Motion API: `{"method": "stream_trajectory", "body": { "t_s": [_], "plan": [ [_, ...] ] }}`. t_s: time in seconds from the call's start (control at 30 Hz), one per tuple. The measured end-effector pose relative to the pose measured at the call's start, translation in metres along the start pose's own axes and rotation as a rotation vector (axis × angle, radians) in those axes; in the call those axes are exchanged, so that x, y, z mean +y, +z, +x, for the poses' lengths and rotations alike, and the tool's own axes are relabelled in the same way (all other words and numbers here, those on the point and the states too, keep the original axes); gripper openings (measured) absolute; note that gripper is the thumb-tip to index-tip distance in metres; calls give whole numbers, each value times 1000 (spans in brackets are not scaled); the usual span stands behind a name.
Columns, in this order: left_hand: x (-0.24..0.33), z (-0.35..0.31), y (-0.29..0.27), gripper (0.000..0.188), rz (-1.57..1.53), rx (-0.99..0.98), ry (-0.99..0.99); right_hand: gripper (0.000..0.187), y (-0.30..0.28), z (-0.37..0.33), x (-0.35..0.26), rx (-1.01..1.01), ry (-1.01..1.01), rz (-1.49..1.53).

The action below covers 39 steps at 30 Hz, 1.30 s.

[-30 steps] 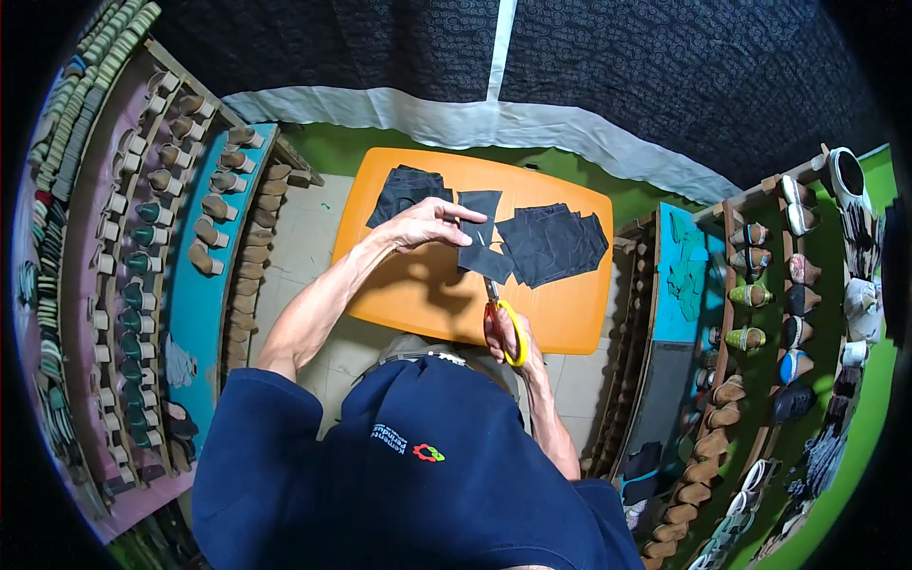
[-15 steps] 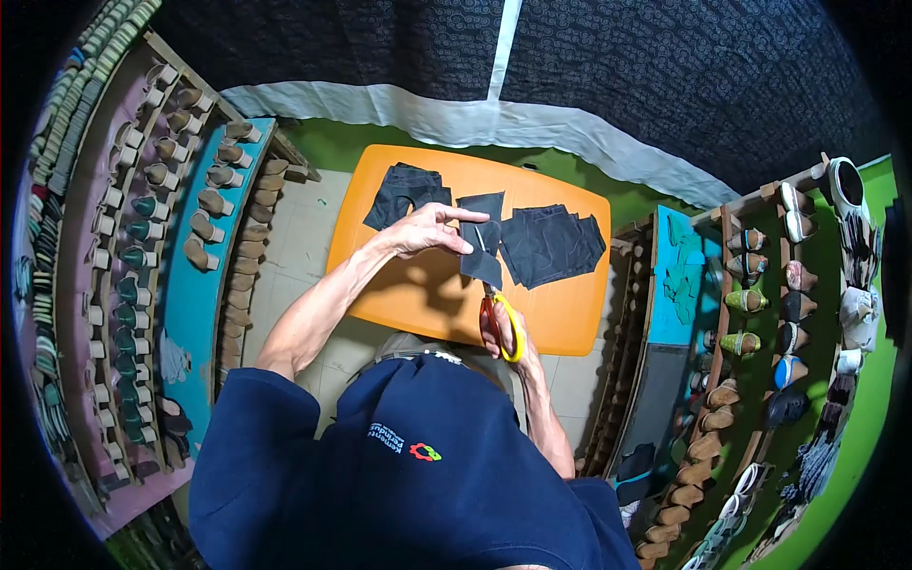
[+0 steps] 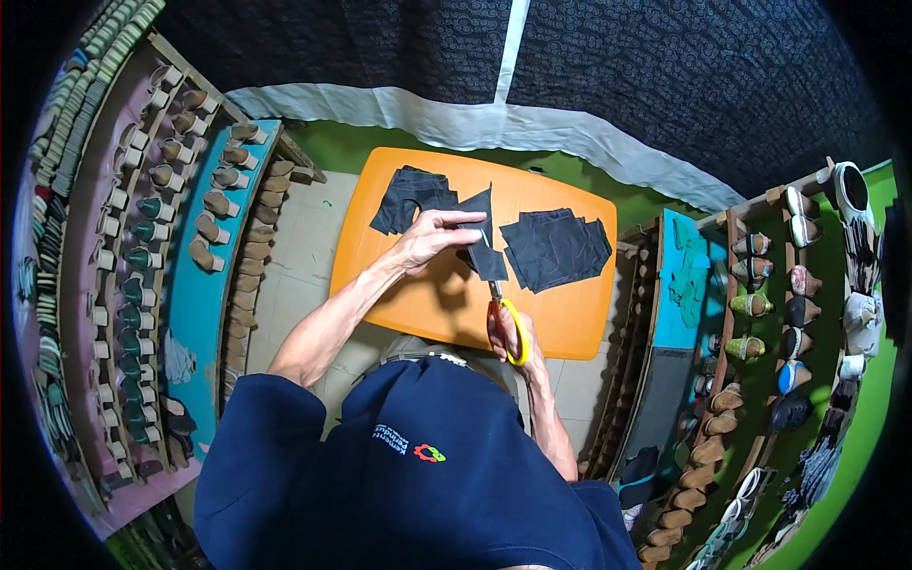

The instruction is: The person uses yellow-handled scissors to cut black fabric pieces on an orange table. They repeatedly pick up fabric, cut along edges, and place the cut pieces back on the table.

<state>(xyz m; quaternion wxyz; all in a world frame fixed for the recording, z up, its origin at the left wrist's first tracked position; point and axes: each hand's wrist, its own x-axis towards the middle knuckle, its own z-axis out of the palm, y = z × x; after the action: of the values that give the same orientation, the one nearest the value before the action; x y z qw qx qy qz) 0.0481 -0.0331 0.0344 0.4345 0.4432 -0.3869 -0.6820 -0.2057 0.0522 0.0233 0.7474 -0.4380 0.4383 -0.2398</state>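
Between thumb and fingers, my left hand [image 3: 427,239] grips a dark fabric piece [image 3: 488,264] held up above the table. My right hand [image 3: 514,338] is closed around the handles of scissors [image 3: 518,331], one handle yellow and the other red-orange. Their blades reach up into the fabric, partly covered by it. To the left lies one pile of dark cut fabric pieces [image 3: 410,195], to the right a wider pile [image 3: 559,249], both flat on the orange table [image 3: 380,313].
Racks of shoe lasts [image 3: 142,313] line the left side, beside a blue board [image 3: 195,285]. On the right stand a blue-topped shelf [image 3: 682,313] with green scraps and racks of shoes [image 3: 750,304]. A dark patterned curtain [image 3: 380,47] hangs behind the table.
The fabric's upper part has turned and narrowed to a point, coming away from the right pile in view. Both hands and the scissors have shifted slightly; the grips stay the same.
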Motion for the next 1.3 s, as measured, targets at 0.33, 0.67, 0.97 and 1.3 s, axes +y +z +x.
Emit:
{"method": "stream_trajectory", "body": {
  "t_s": [0.33, 0.67, 0.97, 1.3],
  "plan": [
    [39, 7, -32, 59, 285, -396, -281, 48, -19, -8, -11, -170, 54, -70],
    [35, 11, -21, 61, 463, -434, -187, 50, -12, -7, -6, -147, 161, 0],
    [34, 10, -23, 59, 372, -396, -227, 54, -16, -2, -3, -144, 162, -48],
    [31, 10, -20, 60, 288, -382, -214, 53, -15, -7, -6, -97, 83, -81]
  ]
}}
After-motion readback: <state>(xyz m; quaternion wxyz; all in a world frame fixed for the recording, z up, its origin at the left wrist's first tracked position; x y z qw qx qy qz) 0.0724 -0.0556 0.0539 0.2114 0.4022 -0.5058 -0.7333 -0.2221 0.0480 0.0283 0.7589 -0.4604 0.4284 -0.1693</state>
